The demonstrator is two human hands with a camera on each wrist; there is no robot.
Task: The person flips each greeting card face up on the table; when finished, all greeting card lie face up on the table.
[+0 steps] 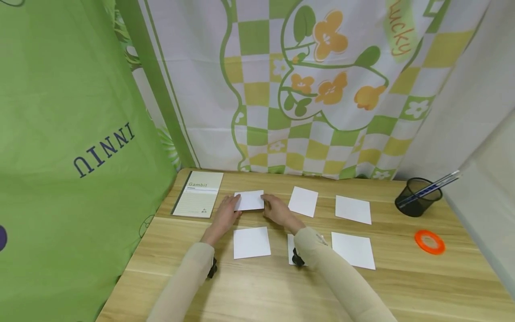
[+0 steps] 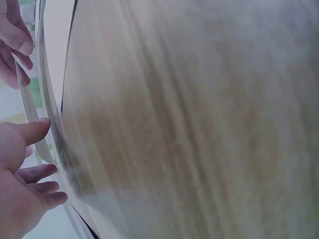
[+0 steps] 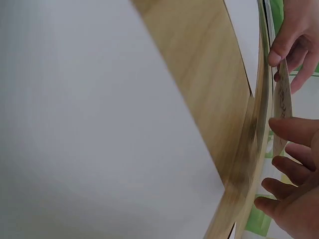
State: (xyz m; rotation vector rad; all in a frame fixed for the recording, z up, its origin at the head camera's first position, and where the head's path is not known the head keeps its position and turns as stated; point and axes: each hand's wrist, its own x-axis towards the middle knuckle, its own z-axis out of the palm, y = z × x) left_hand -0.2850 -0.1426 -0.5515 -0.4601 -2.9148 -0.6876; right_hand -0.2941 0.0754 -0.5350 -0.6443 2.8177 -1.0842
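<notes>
Between both hands is a white card (image 1: 249, 200), raised at a tilt over the back left of the table. My left hand (image 1: 226, 213) pinches its left edge, thumb on the near face and fingers behind. The right hand (image 1: 276, 209) holds the opposite edge between thumb and fingers. Dark handwriting shows on one face of the card (image 3: 282, 102) in the right wrist view. Just in front lies another white card (image 1: 251, 242), flat on the wood. A further card (image 1: 291, 250) is partly hidden under the right sleeve.
A Gambit notebook (image 1: 199, 194) lies left of the hands. More white cards rest to the right: two at the back (image 1: 303, 201) and one in front (image 1: 353, 249). Beyond them stand a black mesh cup (image 1: 414, 208) with pens and a flat orange ring (image 1: 420, 238).
</notes>
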